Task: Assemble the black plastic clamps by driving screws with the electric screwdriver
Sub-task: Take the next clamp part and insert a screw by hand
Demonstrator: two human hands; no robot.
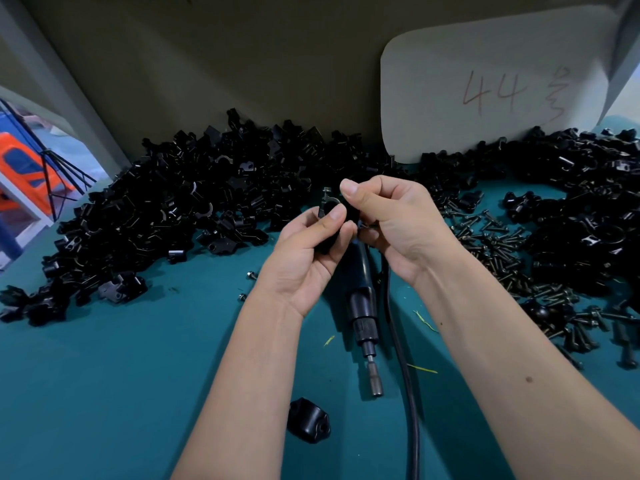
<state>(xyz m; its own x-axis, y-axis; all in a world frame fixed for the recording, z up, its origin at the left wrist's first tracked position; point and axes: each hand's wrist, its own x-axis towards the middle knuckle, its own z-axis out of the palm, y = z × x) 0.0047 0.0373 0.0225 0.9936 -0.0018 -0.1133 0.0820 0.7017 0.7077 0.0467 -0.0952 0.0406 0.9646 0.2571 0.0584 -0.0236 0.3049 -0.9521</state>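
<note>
Presently, both hands are raised over the middle of the teal worktop (114,368). The left hand (304,258) grips a black plastic clamp (332,206), thumb curled across its front face, fingers closed behind it. The right hand (388,226) meets the clamp from the right, thumb pressed on its upper edge and fingers curled in; a small screw (365,227) appears pinched at its fingertips, though this detail is too small to confirm. A second screw head (326,192) stands up from the far top of the clamp.

The electric screwdriver (363,306) lies flat on the worktop beneath the hands, unheld, its bit (375,381) pointing toward the near edge. Its black cable (405,375) runs just beside it on the right and leaves at the near edge.

A single clamp half (308,420) lies alone near the front, left of the bit. Two loose screws (246,285) sit just left of the left wrist.

A heap of clamp parts (166,216) fills the far left, reaching the left edge. A second heap (581,209) occupies the far right. A spread of screws (502,251) lies between the right forearm and that heap.

Open worktop remains at near left and near centre. A white card (485,81) marked "44" leans against the back wall.
</note>
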